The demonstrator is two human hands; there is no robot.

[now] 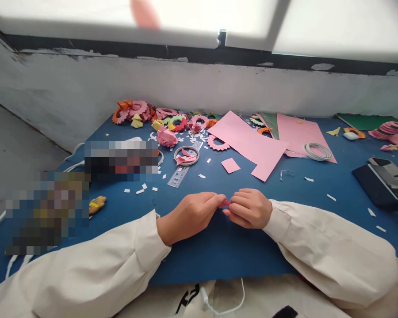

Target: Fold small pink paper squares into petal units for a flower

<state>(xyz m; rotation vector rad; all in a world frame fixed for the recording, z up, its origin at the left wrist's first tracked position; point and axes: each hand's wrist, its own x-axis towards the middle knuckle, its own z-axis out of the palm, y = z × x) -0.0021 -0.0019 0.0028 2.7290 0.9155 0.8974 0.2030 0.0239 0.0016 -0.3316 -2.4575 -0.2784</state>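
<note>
Between my two hands is a small folded piece of pink paper (223,204), mostly hidden by the fingers. My left hand (195,214) pinches it from the left with thumb and forefinger. From the other side, my right hand (248,208) closes its fingers on the same piece. Both hands are just above the blue table, near its front edge. Beyond them lies a pink paper square (230,165). A roll of tape (186,156) with folded pink pieces inside its ring rests on a clear ruler (179,176).
Large pink sheets (248,139) lie behind my hands, with another tape roll (317,151) at right. Folded paper rings (139,111) in several colours pile along the wall. A dark box-like object (384,183) sits far right. White scraps dot the blue table (219,260).
</note>
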